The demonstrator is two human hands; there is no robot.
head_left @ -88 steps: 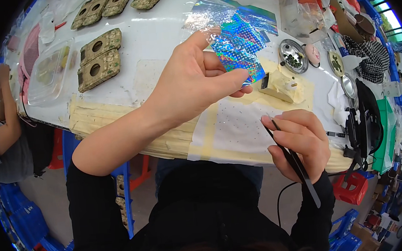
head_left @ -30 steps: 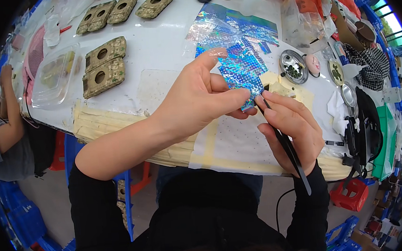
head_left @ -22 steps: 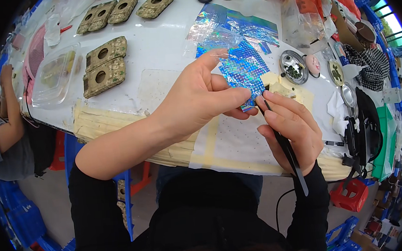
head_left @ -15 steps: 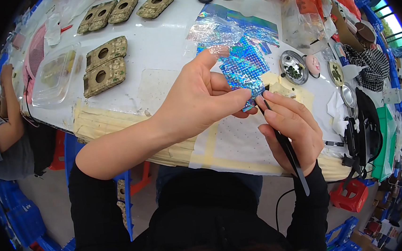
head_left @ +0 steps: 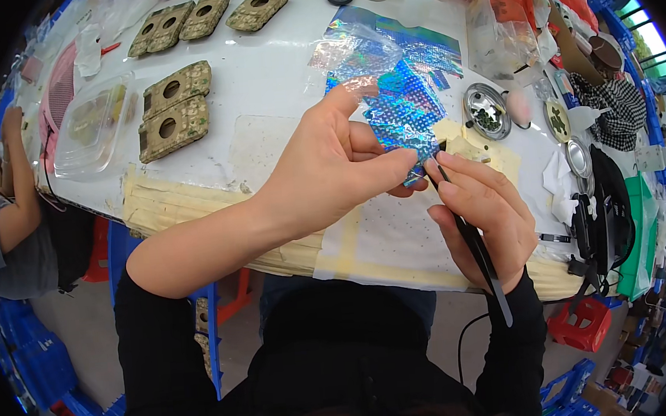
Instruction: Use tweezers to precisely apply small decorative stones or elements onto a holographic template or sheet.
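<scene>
Between its thumb and fingers my left hand (head_left: 322, 166) grips a shiny blue holographic sheet (head_left: 407, 108) with a grid of small marks. My right hand (head_left: 494, 215) holds slim black tweezers (head_left: 472, 240), their tail slanting down toward my wrist. The tweezer tips are at the lower edge of the sheet, close to my left thumb; fingers hide whether they pinch anything. Below both hands lies a white sheet (head_left: 398, 238) speckled with tiny dark bits. Just beyond the held sheet, more holographic film (head_left: 425, 40) rests on the table.
Several camouflage-patterned model hulls (head_left: 178, 126) with round holes lie at the left and far left. A clear plastic box (head_left: 93, 125) stands beside them. On the right are a round metal dish (head_left: 487, 110) with dark green bits, crumpled tissue (head_left: 558, 186) and a black bag (head_left: 610, 202).
Both hands stay almost in place. The holographic sheet's reflections have shifted slightly.
</scene>
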